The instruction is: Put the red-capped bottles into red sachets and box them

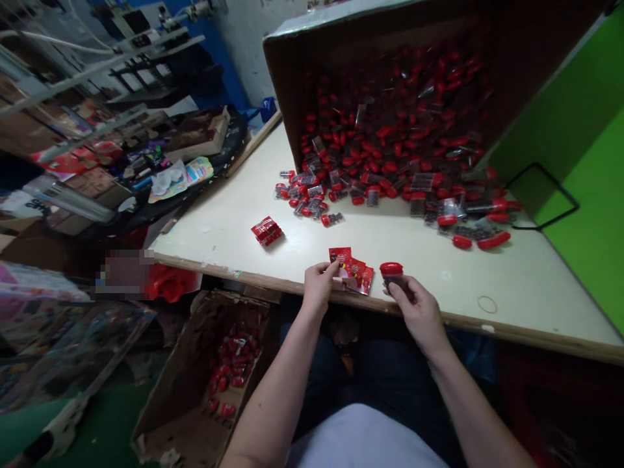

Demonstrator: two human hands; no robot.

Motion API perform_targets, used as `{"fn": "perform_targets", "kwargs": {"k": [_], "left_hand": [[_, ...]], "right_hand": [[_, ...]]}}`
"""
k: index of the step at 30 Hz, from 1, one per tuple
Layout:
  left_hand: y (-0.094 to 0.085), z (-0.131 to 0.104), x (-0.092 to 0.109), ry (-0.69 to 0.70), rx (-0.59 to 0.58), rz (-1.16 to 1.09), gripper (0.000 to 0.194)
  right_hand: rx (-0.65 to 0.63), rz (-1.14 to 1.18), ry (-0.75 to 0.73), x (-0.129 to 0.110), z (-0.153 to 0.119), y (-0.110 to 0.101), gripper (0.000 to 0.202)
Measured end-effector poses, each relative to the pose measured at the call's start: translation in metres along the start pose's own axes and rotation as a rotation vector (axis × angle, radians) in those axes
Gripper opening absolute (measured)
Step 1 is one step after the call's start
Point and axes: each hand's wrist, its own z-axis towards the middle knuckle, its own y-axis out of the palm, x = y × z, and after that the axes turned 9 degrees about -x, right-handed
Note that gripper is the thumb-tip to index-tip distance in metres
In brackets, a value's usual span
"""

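Hands apart at the cream wooden-edged table [219, 240], my left hand [318, 286] pinches glossy red square packets [357, 268], seemingly steadying them; my right hand [420, 309] grips a clear red-capped jar [391, 268].

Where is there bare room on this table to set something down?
The table is bare left of the stacked red packets; between them and the fanned packets; and right of the right hand, around the thin loop, toward the green panel. It's crowded at the big box's mouth, where red-capped containers lie spilled.

You have no legible text, brand or number; print on the red packets [359, 275] is too small to read.
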Motion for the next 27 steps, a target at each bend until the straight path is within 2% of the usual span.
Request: {"fn": "perform_targets", "kwargs": {"k": [5,9,17,27], "left_hand": [[0.009,-0.009,0.010,-0.086,0.030,-0.260,0.029],[0.016,-0.013,0.014,-0.177,0.066,-0.407,0.035],[0.029,-0.018,0.015,-0.270,0.032,-0.690,0.037],[0.031,-0.030,0.022,-0.377,0.008,-0.707,0.033]], "right_hand": [[-0.049,-0.010,-0.004,-0.013,-0.010,0.009,0.029],[-0.094,-0.022,-0.018,-0.018,-0.016,0.016,0.024],[-0.232,0.006,-0.019,-0.025,-0.027,0.034,0.022],[-0.084,0.145,0.025,-0.020,-0.019,0.040,0.027]]}}
